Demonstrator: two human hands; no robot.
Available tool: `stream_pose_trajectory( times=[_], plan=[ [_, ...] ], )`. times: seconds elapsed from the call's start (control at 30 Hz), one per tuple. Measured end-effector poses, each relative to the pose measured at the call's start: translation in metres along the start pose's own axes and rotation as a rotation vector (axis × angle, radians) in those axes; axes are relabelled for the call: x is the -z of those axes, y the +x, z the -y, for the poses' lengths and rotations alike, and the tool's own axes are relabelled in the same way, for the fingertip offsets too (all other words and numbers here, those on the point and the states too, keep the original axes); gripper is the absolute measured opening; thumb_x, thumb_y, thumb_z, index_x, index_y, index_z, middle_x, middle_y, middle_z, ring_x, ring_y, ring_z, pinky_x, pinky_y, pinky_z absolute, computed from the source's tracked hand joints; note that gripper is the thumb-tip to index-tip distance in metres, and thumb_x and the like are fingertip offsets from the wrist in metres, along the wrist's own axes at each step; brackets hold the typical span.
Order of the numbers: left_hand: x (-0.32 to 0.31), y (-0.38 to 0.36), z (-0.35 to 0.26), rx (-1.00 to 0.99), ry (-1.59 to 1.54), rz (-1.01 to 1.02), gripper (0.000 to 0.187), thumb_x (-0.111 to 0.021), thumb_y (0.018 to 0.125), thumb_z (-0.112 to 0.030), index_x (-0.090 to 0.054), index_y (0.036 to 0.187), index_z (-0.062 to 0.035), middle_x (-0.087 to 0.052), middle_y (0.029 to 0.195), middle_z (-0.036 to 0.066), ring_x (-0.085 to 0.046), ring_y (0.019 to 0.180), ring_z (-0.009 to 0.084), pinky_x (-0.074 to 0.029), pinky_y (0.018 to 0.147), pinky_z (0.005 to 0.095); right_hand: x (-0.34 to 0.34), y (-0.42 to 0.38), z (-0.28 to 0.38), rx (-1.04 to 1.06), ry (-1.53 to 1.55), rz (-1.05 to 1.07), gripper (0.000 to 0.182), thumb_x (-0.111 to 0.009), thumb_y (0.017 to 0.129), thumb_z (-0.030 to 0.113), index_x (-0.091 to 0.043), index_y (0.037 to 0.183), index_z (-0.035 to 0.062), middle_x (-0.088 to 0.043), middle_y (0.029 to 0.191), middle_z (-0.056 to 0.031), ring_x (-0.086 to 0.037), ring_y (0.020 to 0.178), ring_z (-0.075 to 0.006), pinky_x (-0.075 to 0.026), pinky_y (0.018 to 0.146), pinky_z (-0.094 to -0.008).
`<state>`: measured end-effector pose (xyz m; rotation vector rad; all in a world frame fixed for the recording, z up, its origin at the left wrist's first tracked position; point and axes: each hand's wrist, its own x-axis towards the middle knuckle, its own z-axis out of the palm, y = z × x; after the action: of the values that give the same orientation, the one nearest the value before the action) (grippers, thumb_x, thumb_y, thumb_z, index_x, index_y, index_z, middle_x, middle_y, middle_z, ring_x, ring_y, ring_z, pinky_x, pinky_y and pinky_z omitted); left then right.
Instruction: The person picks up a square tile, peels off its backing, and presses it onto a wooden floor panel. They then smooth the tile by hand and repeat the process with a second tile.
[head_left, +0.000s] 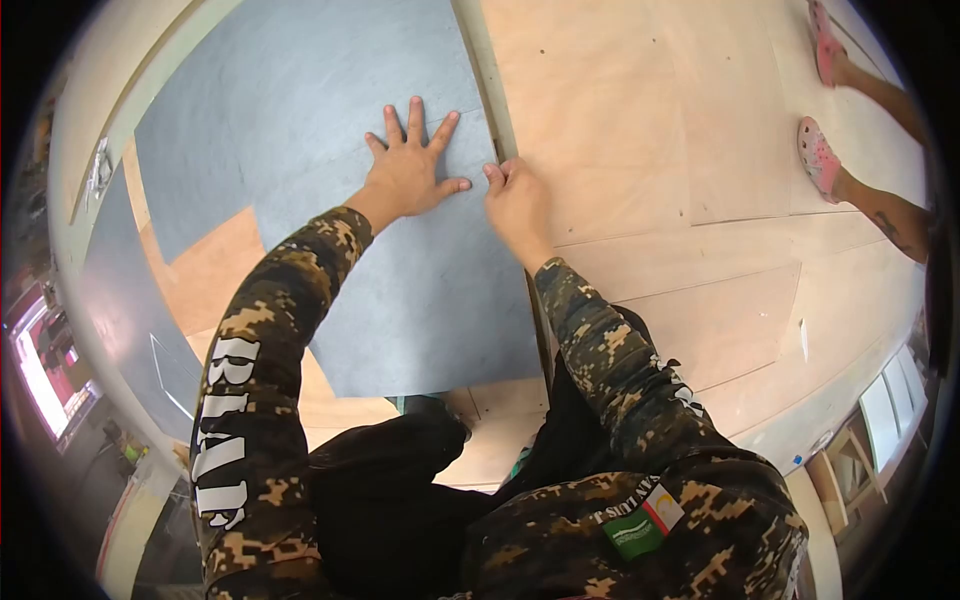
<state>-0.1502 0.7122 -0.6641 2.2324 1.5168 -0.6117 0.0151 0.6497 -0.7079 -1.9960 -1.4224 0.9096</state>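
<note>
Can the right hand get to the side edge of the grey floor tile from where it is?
Probably yes. The right hand already rests at the right edge of the grey floor tile, and nothing lies between them. The left hand presses flat on the tile, beside it and out of its way.

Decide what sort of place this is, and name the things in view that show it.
Probably a room having its floor laid. A bare plywood subfloor shows its seams, a grey floor tile lies on it, and the left hand lies flat on that tile with the right hand at its edge.
</note>
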Motion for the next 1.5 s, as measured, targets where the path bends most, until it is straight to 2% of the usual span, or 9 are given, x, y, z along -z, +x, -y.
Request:
stream_pose_trajectory(
  times=[0.47,0.57,0.67,0.87,1.17,1.23,1.3,1.37,1.5],
  plan=[
    [-0.021,0.004,-0.02,0.14,-0.029,-0.132,0.082,-0.054,0.086,-0.065,-0.021,0.154,-0.0342,0.0,0.16,0.024,0.003,0.141,0.0582,-0.012,0.103,0.0788,-0.004,0.002,-0.004,-0.07,0.109,0.005,0.028,-0.065,0.09,0.023,-0.058,0.074,0.001,-0.061,0.063,-0.0208,-0.062,0.06,-0.0393,-0.046,0.054,-0.046],
    [-0.027,0.006,-0.028,0.171,-0.072,-0.138,0.077,-0.054,0.089,-0.059,-0.021,0.154,-0.0343,0.001,0.158,0.028,0.006,0.138,0.0634,-0.01,0.1,0.0814,-0.003,0.007,-0.003,-0.035,0.082,0.009,0.028,-0.064,0.09,0.025,-0.059,0.075,0.0011,-0.062,0.064,-0.0212,-0.062,0.061,-0.0394,-0.047,0.055,-0.046],
    [-0.032,0.008,-0.036,0.158,-0.134,-0.141,0.074,-0.053,0.09,-0.055,-0.022,0.153,-0.0332,0.004,0.153,0.038,0.012,0.128,0.0734,-0.007,0.095,0.0847,0.003,0.008,-0.001,-0.044,-0.024,0.046,0.029,-0.064,0.091,0.026,-0.06,0.075,0.0013,-0.063,0.066,-0.0215,-0.063,0.062,-0.0399,-0.048,0.056,-0.0465],
    [-0.016,0.009,-0.043,0.182,-0.143,-0.097,0.08,-0.052,0.087,-0.064,-0.021,0.154,-0.0336,0.004,0.152,0.04,0.009,0.129,0.0735,-0.013,0.096,0.0828,0.007,0.01,0.0,-0.047,-0.091,0.071,0.028,-0.064,0.09,0.025,-0.061,0.074,0.0015,-0.063,0.065,-0.022,-0.063,0.062,-0.0405,-0.048,0.056,-0.0481],
    [-0.012,0.014,-0.042,0.19,-0.123,-0.051,0.081,-0.056,0.087,-0.058,-0.014,0.154,-0.0392,0.005,0.151,0.041,0.008,0.128,0.0746,-0.017,0.095,0.0834,0.031,0.002,-0.026,0.097,-0.089,0.01,0.017,-0.066,0.086,0.02,-0.065,0.079,0.0041,-0.065,0.07,-0.0167,-0.063,0.062,-0.037,-0.049,0.056,-0.0432],
    [-0.015,0.016,-0.042,0.184,-0.117,-0.066,0.081,-0.056,0.087,-0.057,-0.013,0.154,-0.0401,0.005,0.151,0.041,0.008,0.128,0.0746,-0.017,0.095,0.0835,0.066,0.002,-0.051,0.148,-0.112,-0.108,0.014,-0.067,0.084,0.018,-0.067,0.088,0.0045,-0.067,0.086,-0.0174,-0.064,0.078,-0.0353,-0.05,0.067,-0.042],
    [-0.019,0.016,-0.042,0.171,-0.106,-0.084,0.081,-0.057,0.087,-0.056,-0.012,0.154,-0.0409,0.005,0.151,0.041,0.008,0.128,0.0746,-0.017,0.095,0.0835,0.102,0.004,-0.092,0.272,-0.216,-0.22,0.023,-0.067,0.084,0.02,-0.066,0.102,0.006,-0.064,0.107,-0.0163,-0.059,0.101,-0.0333,-0.046,0.085,-0.0438],
    [-0.021,0.015,-0.042,0.184,-0.087,-0.108,0.081,-0.057,0.087,-0.055,-0.012,0.153,-0.0413,0.004,0.151,0.04,0.007,0.128,0.0745,-0.017,0.094,0.0838,0.147,-0.007,-0.119,0.25,-0.5,-0.222,0.037,-0.064,0.087,0.024,-0.062,0.12,0.0079,-0.058,0.124,-0.0153,-0.05,0.118,-0.0342,-0.035,0.1,-0.048],
    [-0.029,0.016,-0.044,0.183,-0.071,-0.165,0.079,-0.057,0.087,-0.055,-0.014,0.153,-0.0413,0.004,0.151,0.04,0.007,0.128,0.0748,-0.017,0.094,0.0842,0.17,-0.034,-0.165,0.432,-0.612,-0.253,0.046,-0.06,0.087,0.029,-0.056,0.13,0.0094,-0.052,0.133,-0.0157,-0.045,0.124,-0.0339,-0.027,0.104,-0.0537]
  ],
)
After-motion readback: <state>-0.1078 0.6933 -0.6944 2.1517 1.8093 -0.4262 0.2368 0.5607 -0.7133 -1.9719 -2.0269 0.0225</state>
